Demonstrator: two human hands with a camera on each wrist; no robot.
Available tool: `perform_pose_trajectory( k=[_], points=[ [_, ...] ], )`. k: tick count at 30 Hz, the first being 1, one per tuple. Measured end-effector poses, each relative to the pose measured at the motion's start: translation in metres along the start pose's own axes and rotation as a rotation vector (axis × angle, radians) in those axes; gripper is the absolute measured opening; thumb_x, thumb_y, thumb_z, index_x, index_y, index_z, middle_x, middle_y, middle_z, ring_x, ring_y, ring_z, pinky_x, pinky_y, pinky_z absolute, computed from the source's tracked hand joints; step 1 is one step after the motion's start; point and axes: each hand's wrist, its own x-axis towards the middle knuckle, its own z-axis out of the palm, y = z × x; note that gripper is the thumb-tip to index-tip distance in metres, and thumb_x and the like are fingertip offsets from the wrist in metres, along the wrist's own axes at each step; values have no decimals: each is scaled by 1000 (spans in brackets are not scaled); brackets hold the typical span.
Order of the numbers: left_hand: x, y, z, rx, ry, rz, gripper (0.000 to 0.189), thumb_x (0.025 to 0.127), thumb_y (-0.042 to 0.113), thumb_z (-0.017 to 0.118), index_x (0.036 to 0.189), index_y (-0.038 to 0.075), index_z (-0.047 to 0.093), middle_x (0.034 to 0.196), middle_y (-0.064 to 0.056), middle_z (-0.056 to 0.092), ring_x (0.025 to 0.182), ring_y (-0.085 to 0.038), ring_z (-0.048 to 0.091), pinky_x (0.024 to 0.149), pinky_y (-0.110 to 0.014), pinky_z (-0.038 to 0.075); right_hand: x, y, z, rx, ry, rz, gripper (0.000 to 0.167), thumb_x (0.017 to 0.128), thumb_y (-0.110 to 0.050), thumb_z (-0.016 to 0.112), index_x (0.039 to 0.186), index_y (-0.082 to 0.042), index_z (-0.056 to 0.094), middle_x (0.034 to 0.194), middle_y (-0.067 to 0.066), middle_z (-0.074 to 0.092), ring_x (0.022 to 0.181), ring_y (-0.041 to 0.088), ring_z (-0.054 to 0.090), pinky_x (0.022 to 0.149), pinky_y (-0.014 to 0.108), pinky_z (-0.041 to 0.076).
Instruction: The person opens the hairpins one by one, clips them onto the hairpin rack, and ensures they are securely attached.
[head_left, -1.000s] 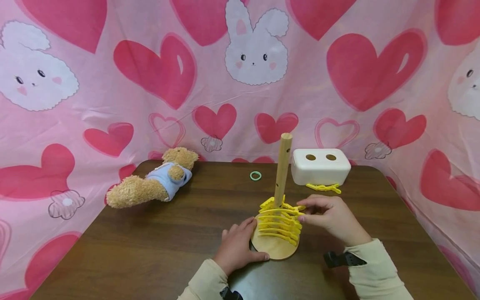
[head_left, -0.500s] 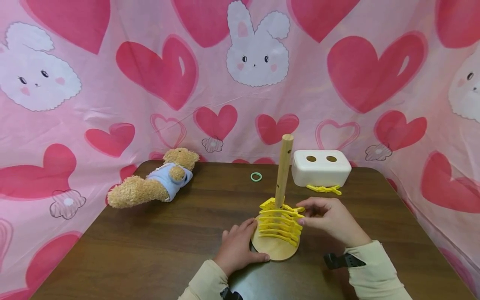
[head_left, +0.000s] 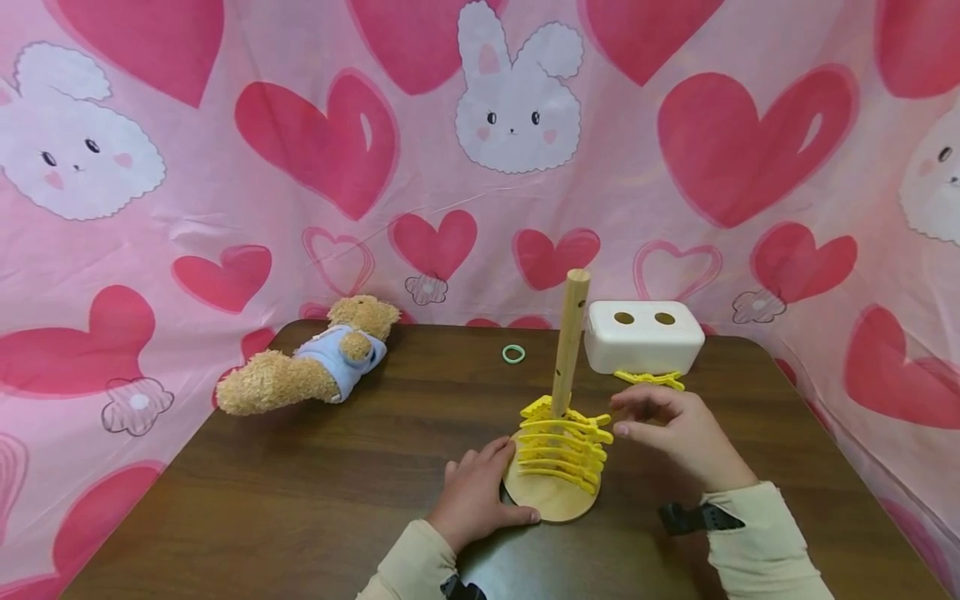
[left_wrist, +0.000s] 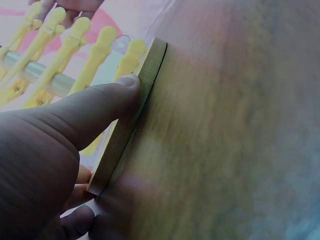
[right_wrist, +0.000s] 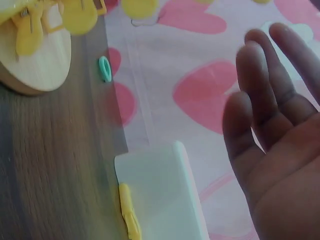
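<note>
A wooden stand with a round base and an upright post is on the table in the head view. Several yellow alligator hair clips are clamped one above another on the lower post. My left hand grips the base's rim, its thumb on the near edge and its fingers round the left side; the left wrist view shows the thumb against that edge. Just right of the clips, my right hand is held up with nothing in it. Its fingers are relaxed and apart in the right wrist view.
A white box with two round holes stands at the back right, a loose yellow clip in front of it. Behind the stand lies a small green ring. A teddy bear lies at the back left.
My right hand has let go of the top yellow hair clip and moved a little to the right. The left hand has stayed on the base.
</note>
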Motion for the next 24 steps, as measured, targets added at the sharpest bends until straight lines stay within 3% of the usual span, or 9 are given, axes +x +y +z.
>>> perform_pose_trajectory(
  k=[9, 14, 18, 24],
  points=[
    [-1, 2, 1, -16, -1, -8, 104, 68, 71, 80, 152, 20, 47, 153, 2, 46, 111, -22, 50, 78, -40, 29, 11, 32, -10, -212, 165, -14, 37, 86, -26, 81, 117, -9, 71, 114, 6, 71, 98, 8, 59, 83, 27, 47],
    [-1, 2, 1, -18, 8, -7, 105, 66, 70, 81, 152, 19, 47, 153, 2, 47, 111, -23, 50, 79, -42, 30, 22, 56, -20, -297, 211, 26, 42, 87, -28, 80, 121, -4, 69, 116, 15, 69, 106, 23, 58, 92, 43, 43],
    [-2, 1, 1, -16, 3, -13, 105, 66, 71, 81, 152, 20, 47, 153, 2, 47, 112, -23, 50, 79, -42, 31, 30, 68, -31, -304, 187, 90, 45, 89, -24, 78, 125, 0, 65, 121, 23, 64, 112, 40, 55, 96, 61, 40],
    [-2, 2, 0, -17, 8, -10, 104, 66, 70, 82, 151, 20, 48, 152, 1, 48, 111, -24, 51, 79, -42, 31, 40, 88, -48, -364, 108, 204, 45, 92, -20, 74, 129, 1, 60, 128, 28, 60, 116, 48, 53, 95, 64, 42]
  ],
)
